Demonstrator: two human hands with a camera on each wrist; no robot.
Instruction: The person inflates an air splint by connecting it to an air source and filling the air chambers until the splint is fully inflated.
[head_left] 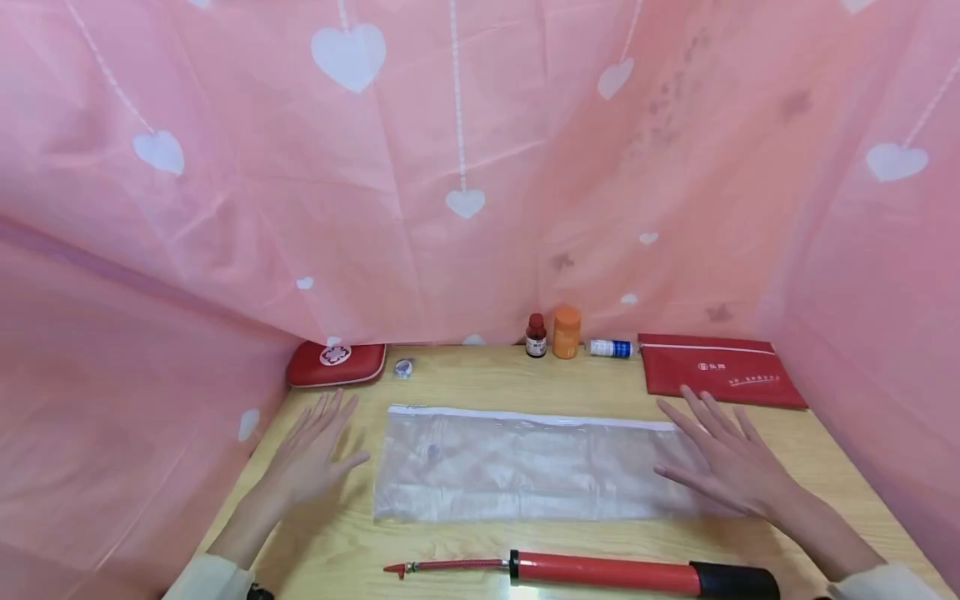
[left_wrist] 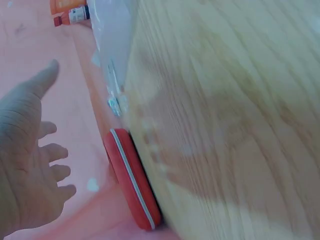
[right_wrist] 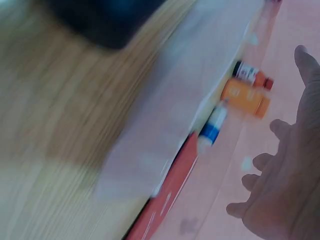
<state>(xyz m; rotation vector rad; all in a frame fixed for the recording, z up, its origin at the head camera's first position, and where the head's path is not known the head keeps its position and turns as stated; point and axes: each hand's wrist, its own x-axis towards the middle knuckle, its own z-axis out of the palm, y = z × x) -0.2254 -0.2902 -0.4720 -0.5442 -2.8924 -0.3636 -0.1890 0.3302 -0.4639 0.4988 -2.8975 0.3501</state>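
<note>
Left hand [head_left: 311, 454] and right hand [head_left: 723, 458] hover, fingers spread, holding nothing. Nearest me: red tubular pump with black grip [head_left: 607, 572]. Beyond it, white-edged clear rectangular plastic pouch [head_left: 517, 468] lies flat, its right end beneath my right hand. Judgement: limp film probably slides, so I should steady both ends evenly. Farther back: red zipped case [head_left: 356, 371], flat red envelope [head_left: 712, 368].

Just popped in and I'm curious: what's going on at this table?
A person has the left grip and right grip spread above the wooden table, holding nothing. A clear pouch lies flat, mostly between them, with a red pump nearer the person. Farther back are a red case, an orange bottle and a red pouch.
</note>
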